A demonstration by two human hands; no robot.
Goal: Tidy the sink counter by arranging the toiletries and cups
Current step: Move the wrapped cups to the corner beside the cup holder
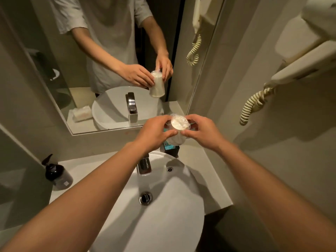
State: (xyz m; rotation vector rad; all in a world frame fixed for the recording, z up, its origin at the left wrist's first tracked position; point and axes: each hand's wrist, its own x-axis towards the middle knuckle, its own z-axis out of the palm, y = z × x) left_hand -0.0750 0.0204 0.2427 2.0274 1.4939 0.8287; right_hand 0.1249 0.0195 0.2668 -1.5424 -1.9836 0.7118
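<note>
A white cup wrapped in clear plastic point(179, 125) is held upside down above the back right of the counter, its base facing me. My left hand point(156, 131) grips its left side and my right hand point(201, 130) pinches its right side. Under the cup a dark box with a teal label point(171, 148) stands on the counter, mostly hidden by my hands. The mirror shows the same cup between both hands.
A white basin point(163, 200) with a chrome tap point(144, 164) fills the middle of the counter. A dark pump bottle point(57, 174) stands at the back left. A wall hairdryer with a coiled cord point(254, 104) hangs on the right. A wrapped white packet appears only in the mirror point(81, 113).
</note>
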